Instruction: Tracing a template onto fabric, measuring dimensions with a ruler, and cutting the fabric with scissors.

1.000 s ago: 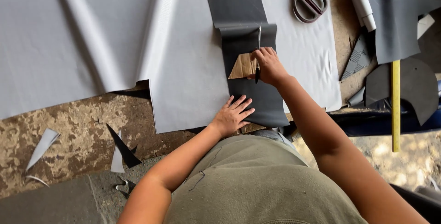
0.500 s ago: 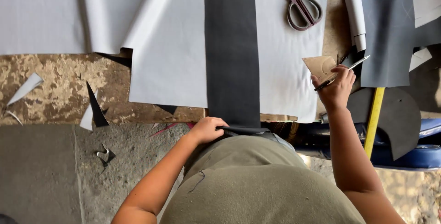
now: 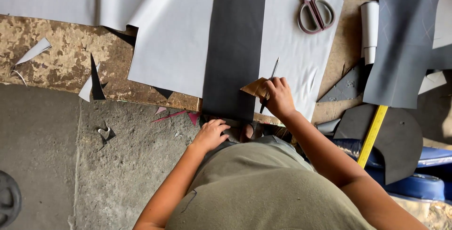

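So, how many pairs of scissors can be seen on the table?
1. The scissors lie on the light grey sheet near the top, right of the dark strip. Others may be hidden under the sheets.

A worn table point(image 3: 61, 65) is carrying a pale grey sheet point(image 3: 174, 36) beyond the hands, with a white roll point(image 3: 369, 29) lying to their right and paper scraps point(image 3: 92, 81) resting left.

Single head-mounted view, looking steeply down from above the person's torso, close to the work. The table point(image 3: 61, 69) edge crosses mid-frame, floor point(image 3: 70, 164) below it. Both hands fall within view; no second view overlaps.
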